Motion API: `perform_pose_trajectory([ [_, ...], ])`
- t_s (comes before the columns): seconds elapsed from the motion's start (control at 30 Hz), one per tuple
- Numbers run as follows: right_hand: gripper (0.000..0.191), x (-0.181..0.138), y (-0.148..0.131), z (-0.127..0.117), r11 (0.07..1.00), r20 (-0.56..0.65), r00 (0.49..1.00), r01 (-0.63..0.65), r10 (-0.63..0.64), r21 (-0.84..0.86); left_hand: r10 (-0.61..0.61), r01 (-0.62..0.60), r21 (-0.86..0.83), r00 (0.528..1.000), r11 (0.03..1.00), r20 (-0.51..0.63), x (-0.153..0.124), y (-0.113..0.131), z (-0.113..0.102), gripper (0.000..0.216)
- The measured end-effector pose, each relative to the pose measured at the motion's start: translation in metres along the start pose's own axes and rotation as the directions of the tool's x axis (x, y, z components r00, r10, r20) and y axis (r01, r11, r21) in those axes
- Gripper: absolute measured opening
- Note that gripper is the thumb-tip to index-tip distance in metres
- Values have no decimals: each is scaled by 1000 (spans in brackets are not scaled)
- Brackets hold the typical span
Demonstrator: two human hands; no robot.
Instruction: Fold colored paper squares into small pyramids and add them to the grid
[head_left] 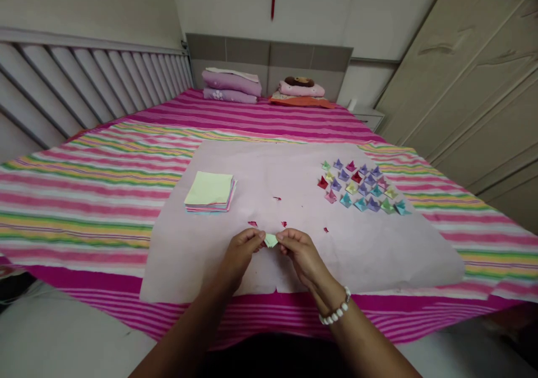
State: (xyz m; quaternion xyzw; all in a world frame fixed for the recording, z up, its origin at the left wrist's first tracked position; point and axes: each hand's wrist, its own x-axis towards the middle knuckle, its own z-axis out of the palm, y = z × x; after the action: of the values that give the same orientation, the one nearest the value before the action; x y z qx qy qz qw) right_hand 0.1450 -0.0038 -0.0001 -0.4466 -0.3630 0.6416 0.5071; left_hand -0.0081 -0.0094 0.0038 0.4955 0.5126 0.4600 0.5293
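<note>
Two pinches, left hand [242, 248] and right hand [299, 248], hold pale-green folded paper [271, 241] by opposite ends; light, even pressure should spare folds, red scraps [284, 224] just beyond grip.

Bed [247, 117]: magenta striped sheet [361, 306], with a many-coloured striped cloth [84, 199] laid over it
Large paper [269, 165]: pale pinkish, spread flat on the striped cloth
Paper stack [209, 190]: squares, pale yellow-green uppermost, on the large paper's left
Folded pieces [352, 187]: small, many colours, clustered right
Scraps [284, 224]: red, scattered between
Bedding piles [231, 87]: two, folded, by the headboard [247, 53]
</note>
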Motion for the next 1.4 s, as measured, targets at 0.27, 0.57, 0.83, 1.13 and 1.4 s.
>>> perform_pose_trajectory([
  [0.27,24,6,5,-9,980,10,983,-185,185,68,488,-516,398,854,759,178,2,-1,-11,12],
  [0.57,27,27,12,-15,990,13,995,-102,104,-100,430,-474,401,880,783,200,35,-8,-5,12],
  [0.83,14,49,15,-23,875,-14,936,324,-352,-359,433,-430,398,897,810,86,63,-21,-1,9],
  [1.13,5,77,38,-24,729,79,868,458,-490,-508,430,-425,383,899,820,77,79,-50,5,8],
  [1.4,9,76,45,-29,687,133,860,478,-493,-547,372,-363,373,927,854,50,79,-65,6,7],
])
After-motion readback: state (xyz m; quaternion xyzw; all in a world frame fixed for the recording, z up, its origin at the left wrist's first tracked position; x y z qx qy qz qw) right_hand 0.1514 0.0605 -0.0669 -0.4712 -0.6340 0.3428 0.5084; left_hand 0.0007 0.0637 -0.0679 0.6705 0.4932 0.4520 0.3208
